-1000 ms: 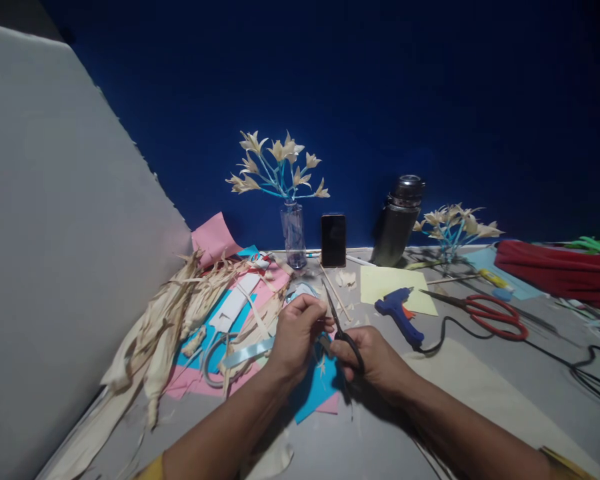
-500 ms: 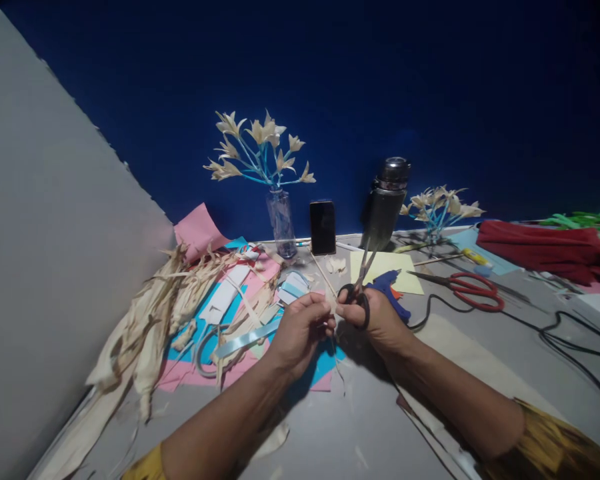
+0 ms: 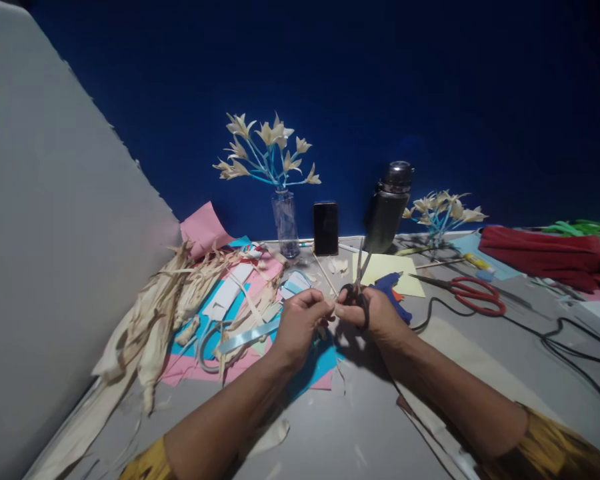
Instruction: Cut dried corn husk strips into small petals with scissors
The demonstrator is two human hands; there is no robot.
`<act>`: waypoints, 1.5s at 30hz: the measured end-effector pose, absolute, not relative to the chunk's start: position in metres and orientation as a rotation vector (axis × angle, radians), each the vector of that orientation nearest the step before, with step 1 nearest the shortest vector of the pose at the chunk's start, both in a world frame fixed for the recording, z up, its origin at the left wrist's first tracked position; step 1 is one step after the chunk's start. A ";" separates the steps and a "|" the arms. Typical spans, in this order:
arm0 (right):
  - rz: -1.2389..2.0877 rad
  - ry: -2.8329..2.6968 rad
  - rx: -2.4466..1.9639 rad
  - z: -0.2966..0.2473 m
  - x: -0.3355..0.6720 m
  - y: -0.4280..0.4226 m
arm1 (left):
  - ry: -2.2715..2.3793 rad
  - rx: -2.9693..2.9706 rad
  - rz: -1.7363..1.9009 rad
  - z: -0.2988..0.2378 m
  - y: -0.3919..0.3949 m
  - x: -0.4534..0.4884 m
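My left hand is closed in a pinch on a small pale strip of corn husk, held just above the blue paper. My right hand is wrapped through the black handles of a pair of scissors whose blades point up and away. Its fingertips meet the left hand's at the husk piece. Both hands hover over the grey table.
A heap of dried corn husks and pink and blue papers lies to the left. At the back stand a vase of husk flowers, a phone and a flask. A blue glue gun, red scissors, cables and red cloth lie right.
My right hand rose and swung the black scissors from pointing at the husk piece to blades upward. Both hands now meet fingertip to fingertip, a little farther from me.
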State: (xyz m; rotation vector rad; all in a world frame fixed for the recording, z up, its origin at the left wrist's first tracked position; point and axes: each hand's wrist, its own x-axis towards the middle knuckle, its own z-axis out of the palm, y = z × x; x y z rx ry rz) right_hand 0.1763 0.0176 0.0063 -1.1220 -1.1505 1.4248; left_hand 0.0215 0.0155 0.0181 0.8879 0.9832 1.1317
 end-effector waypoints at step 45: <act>1.654 -1.009 -0.868 0.016 0.179 0.013 | 0.504 0.557 0.839 0.016 0.017 0.014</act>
